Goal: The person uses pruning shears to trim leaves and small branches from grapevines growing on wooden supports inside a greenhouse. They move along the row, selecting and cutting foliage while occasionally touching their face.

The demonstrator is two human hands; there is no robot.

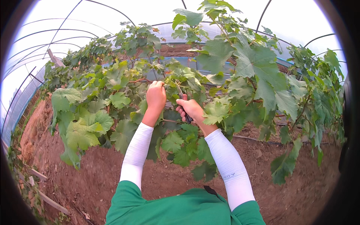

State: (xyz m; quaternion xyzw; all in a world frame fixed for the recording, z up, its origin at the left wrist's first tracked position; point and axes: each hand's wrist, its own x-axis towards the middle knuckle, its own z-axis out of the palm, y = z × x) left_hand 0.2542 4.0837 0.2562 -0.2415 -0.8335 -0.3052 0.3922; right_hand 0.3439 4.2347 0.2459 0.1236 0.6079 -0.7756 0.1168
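Among the grapevine leaves (121,99), my left hand (156,97) is raised with its fingers closed at a thin vine shoot; what lies between the fingertips is mostly hidden. Just to its right and slightly lower, my right hand (189,109) is wrapped around dark-handled pruning shears (181,94). Their blades point up into the foliage and are partly lost among the leaves. A reddish-brown vine cane (140,80) reaches towards my left hand from the left. White sleeves cover both forearms.
Large grape leaves (253,64) hang close on the right, and more foliage (81,126) on the left. Beneath is bare brown soil (112,174). Wooden boards (53,202) lie at the lower left. Curved metal hoops (112,9) carry a plastic cover overhead.
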